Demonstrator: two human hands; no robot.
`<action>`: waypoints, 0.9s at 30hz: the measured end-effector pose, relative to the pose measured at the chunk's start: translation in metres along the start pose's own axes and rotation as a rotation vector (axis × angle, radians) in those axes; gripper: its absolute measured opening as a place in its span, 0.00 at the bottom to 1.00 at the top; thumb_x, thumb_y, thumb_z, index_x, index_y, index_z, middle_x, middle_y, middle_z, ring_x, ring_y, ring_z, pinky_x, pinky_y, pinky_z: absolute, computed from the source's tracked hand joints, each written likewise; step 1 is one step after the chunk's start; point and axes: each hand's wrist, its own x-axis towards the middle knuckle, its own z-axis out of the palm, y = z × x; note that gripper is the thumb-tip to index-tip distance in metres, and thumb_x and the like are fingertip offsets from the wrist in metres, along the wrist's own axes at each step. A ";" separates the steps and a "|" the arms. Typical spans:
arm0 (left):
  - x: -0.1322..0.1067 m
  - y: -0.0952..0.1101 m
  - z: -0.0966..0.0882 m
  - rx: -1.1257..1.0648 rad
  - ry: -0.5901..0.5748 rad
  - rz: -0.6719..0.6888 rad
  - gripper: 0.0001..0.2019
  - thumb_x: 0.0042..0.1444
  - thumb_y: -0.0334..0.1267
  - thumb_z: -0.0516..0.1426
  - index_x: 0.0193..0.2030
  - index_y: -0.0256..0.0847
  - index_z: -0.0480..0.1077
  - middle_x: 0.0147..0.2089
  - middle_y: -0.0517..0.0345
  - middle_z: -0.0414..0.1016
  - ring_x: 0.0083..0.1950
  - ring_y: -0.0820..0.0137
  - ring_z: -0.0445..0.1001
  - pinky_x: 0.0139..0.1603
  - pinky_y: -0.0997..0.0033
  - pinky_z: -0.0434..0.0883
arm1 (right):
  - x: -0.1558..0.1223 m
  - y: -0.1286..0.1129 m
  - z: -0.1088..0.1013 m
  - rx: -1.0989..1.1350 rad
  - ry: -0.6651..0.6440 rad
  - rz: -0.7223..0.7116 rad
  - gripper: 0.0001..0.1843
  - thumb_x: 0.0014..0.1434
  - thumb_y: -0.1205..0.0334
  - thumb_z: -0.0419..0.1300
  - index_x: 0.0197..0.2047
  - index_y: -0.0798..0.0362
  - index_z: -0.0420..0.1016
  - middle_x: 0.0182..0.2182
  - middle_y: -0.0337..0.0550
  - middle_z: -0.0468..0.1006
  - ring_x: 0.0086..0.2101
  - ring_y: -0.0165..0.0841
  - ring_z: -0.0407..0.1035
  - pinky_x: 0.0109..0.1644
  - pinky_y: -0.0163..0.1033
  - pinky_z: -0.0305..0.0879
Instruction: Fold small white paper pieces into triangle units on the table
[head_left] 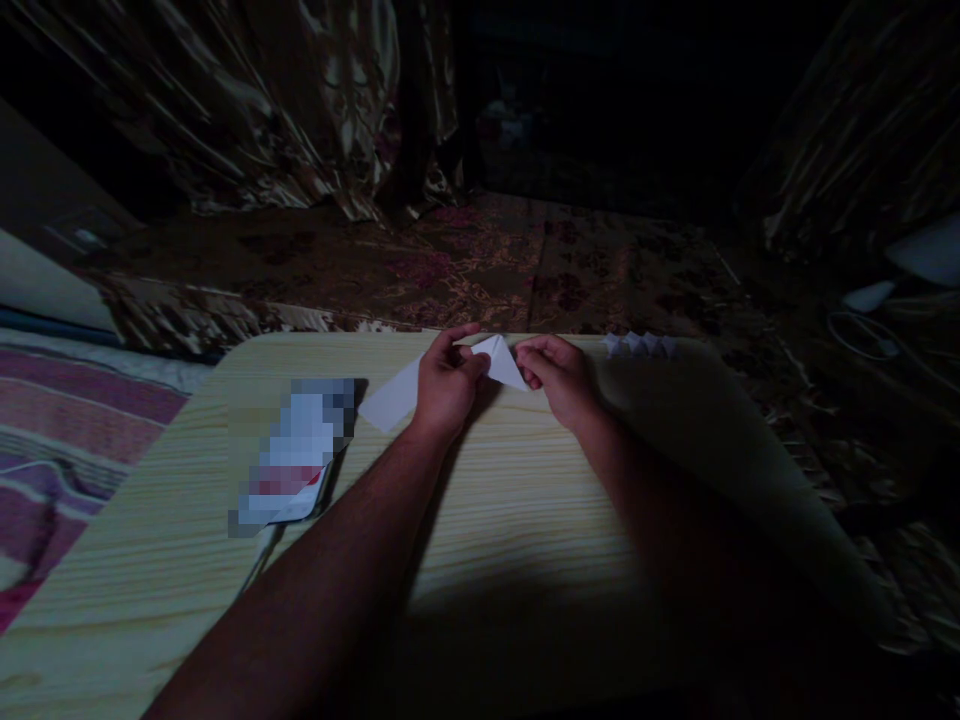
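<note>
The left hand (446,388) and right hand (561,382) are both pinching the paper (388,402), its long axis running left-right across the tabletop (525,500). The packet (292,455) is showing only blur.

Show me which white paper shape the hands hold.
The bigger white folded paper triangle, pinched between the left hand and right hand. The row of small white folded paper pieces lies untouched at the pale wooden table's far edge.
</note>
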 end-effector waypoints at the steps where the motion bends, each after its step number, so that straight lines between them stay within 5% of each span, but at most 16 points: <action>1: 0.000 0.000 0.000 0.000 0.022 0.002 0.23 0.43 0.31 0.61 0.49 0.41 0.70 0.23 0.68 0.64 0.18 0.79 0.62 0.17 0.79 0.58 | 0.000 -0.001 0.001 0.011 -0.004 -0.007 0.17 0.50 0.52 0.65 0.39 0.52 0.72 0.27 0.37 0.74 0.23 0.25 0.62 0.24 0.32 0.57; 7: 0.002 -0.002 -0.001 0.035 0.060 -0.008 0.25 0.42 0.30 0.59 0.52 0.41 0.68 0.30 0.62 0.72 0.20 0.75 0.70 0.18 0.77 0.65 | -0.001 0.002 0.004 -0.070 -0.045 -0.134 0.27 0.41 0.61 0.70 0.46 0.51 0.69 0.43 0.43 0.74 0.33 0.28 0.69 0.36 0.36 0.67; 18: -0.002 0.000 0.000 -0.056 -0.063 -0.038 0.19 0.45 0.31 0.58 0.47 0.42 0.66 0.28 0.65 0.70 0.20 0.72 0.72 0.18 0.74 0.67 | 0.001 0.006 0.004 -0.074 0.011 -0.157 0.13 0.51 0.61 0.64 0.40 0.51 0.70 0.31 0.38 0.76 0.30 0.28 0.69 0.31 0.33 0.63; 27: -0.003 -0.001 0.002 0.143 0.006 0.031 0.07 0.47 0.36 0.60 0.34 0.39 0.72 0.29 0.61 0.72 0.27 0.76 0.67 0.27 0.78 0.64 | -0.002 -0.002 0.003 0.008 0.026 -0.110 0.11 0.52 0.60 0.62 0.39 0.52 0.69 0.28 0.36 0.73 0.27 0.27 0.67 0.26 0.32 0.60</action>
